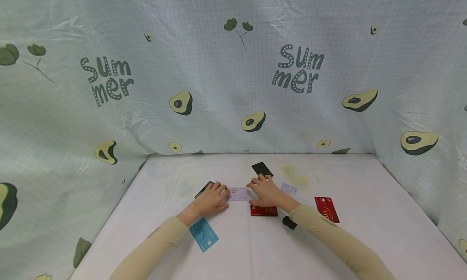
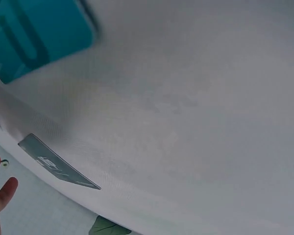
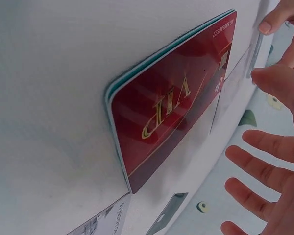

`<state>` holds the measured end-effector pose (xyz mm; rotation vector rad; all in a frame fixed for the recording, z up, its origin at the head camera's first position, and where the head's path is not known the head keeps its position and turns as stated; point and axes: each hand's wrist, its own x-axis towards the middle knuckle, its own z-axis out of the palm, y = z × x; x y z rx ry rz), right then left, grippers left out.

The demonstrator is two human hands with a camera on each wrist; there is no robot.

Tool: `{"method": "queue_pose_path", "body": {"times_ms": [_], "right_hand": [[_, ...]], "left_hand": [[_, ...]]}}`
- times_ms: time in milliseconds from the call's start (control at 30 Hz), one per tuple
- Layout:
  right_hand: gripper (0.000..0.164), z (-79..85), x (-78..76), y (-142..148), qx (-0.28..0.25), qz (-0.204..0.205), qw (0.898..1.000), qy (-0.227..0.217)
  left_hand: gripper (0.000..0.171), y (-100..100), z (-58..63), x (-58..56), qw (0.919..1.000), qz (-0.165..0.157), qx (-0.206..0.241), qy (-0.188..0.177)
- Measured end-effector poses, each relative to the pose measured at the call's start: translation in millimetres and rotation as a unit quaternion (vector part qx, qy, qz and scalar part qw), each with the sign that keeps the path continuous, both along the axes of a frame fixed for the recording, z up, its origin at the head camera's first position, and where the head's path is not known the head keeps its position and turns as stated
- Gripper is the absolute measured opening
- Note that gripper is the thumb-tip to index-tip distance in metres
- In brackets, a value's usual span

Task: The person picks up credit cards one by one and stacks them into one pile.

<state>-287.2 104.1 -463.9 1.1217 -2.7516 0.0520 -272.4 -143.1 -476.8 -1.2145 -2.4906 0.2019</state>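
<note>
A lilac card (image 1: 238, 194) lies flat on the white table between the two hands. At its left end is my left hand (image 1: 213, 199), fingers bent loosely; contact cannot be told. My right hand (image 1: 268, 192) hovers by its right end, and the right wrist view shows the right fingers (image 3: 257, 166) spread with nothing held. Just below that hand, a red VIP card (image 3: 171, 107) sits on top of a teal card, whose edge shows. Behind the left hand is a dark card (image 2: 56, 164), partly hidden in the head view. A blue card (image 1: 204, 234) lies by the left wrist.
A black card (image 1: 262, 169) lies beyond the right hand. A pale lilac card (image 1: 289, 188) and another red card (image 1: 326, 209) are to the right. Under the right wrist is a small dark object (image 1: 289, 222). A printed avocado cloth (image 1: 219, 69) hangs around the table.
</note>
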Motion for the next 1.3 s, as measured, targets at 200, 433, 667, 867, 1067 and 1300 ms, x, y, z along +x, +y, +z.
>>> {"method": "queue_pose_path", "body": {"times_ms": [200, 433, 667, 867, 1067, 1300], "right_hand": [[0.052, -1.9, -6.1, -7.0, 0.03, -0.014, 0.999, 0.003], [0.053, -3.9, -11.2, -14.9, 0.054, -0.03, 0.998, 0.005], [0.055, -4.5, -14.0, -19.7, 0.068, -0.035, 0.997, 0.001], [0.054, -6.1, -16.5, -21.0, 0.067, -0.032, 0.997, -0.009], [0.052, -7.0, -18.3, -22.2, 0.07, -0.029, 0.997, -0.009], [0.049, -5.1, -19.1, -22.9, 0.07, -0.036, 0.996, -0.029]], "left_hand": [[0.037, -0.6, 0.0, -6.5, 0.9998, 0.011, -0.014, -0.002], [0.042, 1.0, 0.3, -12.1, 0.9994, 0.014, -0.023, 0.022], [0.049, 3.3, 0.7, -15.0, 0.9986, 0.033, -0.039, 0.015], [0.05, 3.8, -1.8, -18.6, 0.9983, 0.041, -0.042, 0.007], [0.049, 5.7, -2.3, -19.8, 0.9974, 0.04, -0.057, 0.016], [0.045, 7.8, -3.0, -21.3, 0.9979, 0.025, -0.052, 0.029]]}}
